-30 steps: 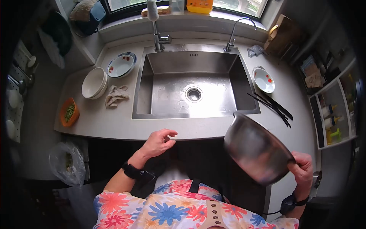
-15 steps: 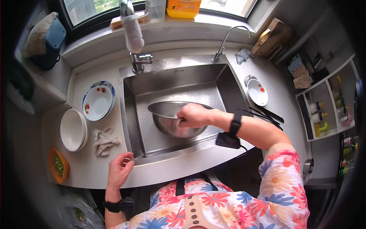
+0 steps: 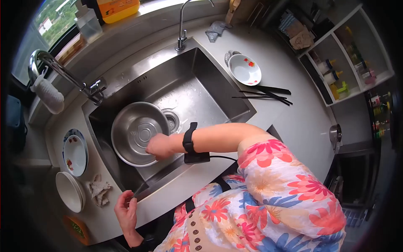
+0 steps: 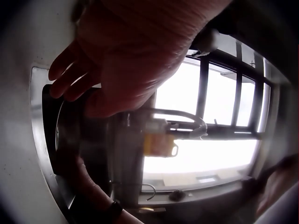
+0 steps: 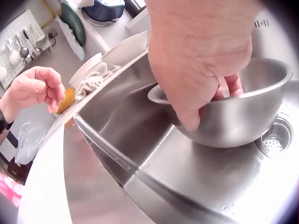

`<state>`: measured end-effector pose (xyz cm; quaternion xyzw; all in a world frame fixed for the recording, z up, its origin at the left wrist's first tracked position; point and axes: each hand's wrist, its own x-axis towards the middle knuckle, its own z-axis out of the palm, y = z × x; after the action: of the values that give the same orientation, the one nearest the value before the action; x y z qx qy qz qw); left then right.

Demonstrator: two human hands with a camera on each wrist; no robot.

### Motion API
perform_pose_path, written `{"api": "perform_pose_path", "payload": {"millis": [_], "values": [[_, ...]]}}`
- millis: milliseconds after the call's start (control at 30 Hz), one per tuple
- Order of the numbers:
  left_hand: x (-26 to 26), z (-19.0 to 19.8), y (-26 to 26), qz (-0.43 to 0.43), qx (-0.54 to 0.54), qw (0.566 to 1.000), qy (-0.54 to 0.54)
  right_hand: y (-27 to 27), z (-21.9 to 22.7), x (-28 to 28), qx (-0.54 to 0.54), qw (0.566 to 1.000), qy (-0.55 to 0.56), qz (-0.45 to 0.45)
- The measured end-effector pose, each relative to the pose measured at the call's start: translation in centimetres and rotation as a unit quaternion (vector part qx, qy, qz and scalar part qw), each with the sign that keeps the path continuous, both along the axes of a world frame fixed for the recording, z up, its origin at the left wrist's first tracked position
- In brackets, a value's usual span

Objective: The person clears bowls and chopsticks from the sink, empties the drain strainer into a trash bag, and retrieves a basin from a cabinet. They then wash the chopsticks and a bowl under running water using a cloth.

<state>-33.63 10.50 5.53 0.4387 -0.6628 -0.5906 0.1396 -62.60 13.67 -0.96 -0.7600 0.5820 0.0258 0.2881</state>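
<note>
A wide stainless steel bowl stands in the left part of the metal sink, its inside facing up. My right hand grips its near rim. In the right wrist view, the thumb lies outside the bowl wall and the fingers reach inside. My left hand hovers at the counter's front edge by the sink's near left corner. Its fingers are loosely bent with nothing in them, as the left wrist view also shows.
White bowls, a flowered plate, a crumpled cloth and an orange dish of green bits line the left counter. Right of the sink are a small flowered bowl and black chopsticks. The faucet rises behind the sink.
My right hand has brought the bowl from right of my body into the sink, then leftward, leveling it. My left hand has moved left along the counter edge. The head view has turned.
</note>
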Motion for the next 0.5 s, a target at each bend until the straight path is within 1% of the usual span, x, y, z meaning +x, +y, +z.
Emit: {"api": "perform_pose_path", "payload": {"millis": [67,133,167,200,233,267,300,333,367,400,433,467,500], "values": [[-0.8,0.0,-0.1,-0.014,-0.001,1.0,-0.005,2.4,2.8,-3.4,-0.115,0.984,-0.096,-0.094],[-1.6,0.0,-0.1,-0.02,-0.005,1.0,-0.005,5.5,5.0,-6.8,-0.176,0.972,-0.104,-0.118],[-2.1,0.1,-0.2,-0.019,-0.001,1.0,-0.004,11.0,8.7,-11.7,-0.133,0.959,-0.055,-0.244],[-2.6,0.1,-0.1,-0.018,0.004,1.0,-0.003,14.7,9.1,-14.8,-0.142,0.943,-0.017,-0.301],[-3.2,0.0,0.0,-0.021,0.005,1.0,-0.001,18.1,10.1,-17.1,-0.086,0.911,0.042,-0.401],[-3.9,0.0,-0.1,-0.029,0.001,1.0,0.004,22.0,9.8,-19.8,-0.069,0.878,0.089,-0.466],[-4.6,0.1,0.0,-0.036,-0.004,0.999,0.009,25.5,9.3,-22.0,-0.04,0.849,0.159,-0.502],[-5.4,0.2,0.0,-0.036,-0.005,0.999,0.008,28.7,7.9,-24.1,-0.014,0.828,0.229,-0.511],[-6.3,0.4,0.0,-0.05,-0.009,0.999,0.001,30.4,7.9,-25.2,0.052,0.8,0.252,-0.542],[-7.1,0.6,0.1,-0.062,-0.012,0.998,-0.006,31.9,7.3,-26.2,0.057,0.788,0.264,-0.552],[-7.9,0.9,0.2,-0.061,-0.013,0.998,-0.011,33.1,6.0,-26.9,0.027,0.787,0.291,-0.544],[-8.7,1.2,0.3,-0.08,-0.024,0.996,-0.009,34.0,4.5,-27.6,-0.003,0.783,0.316,-0.535],[-9.4,1.5,0.4,-0.1,-0.033,0.994,-0.007,33.9,4.1,-28.0,-0.003,0.786,0.311,-0.534]]}}
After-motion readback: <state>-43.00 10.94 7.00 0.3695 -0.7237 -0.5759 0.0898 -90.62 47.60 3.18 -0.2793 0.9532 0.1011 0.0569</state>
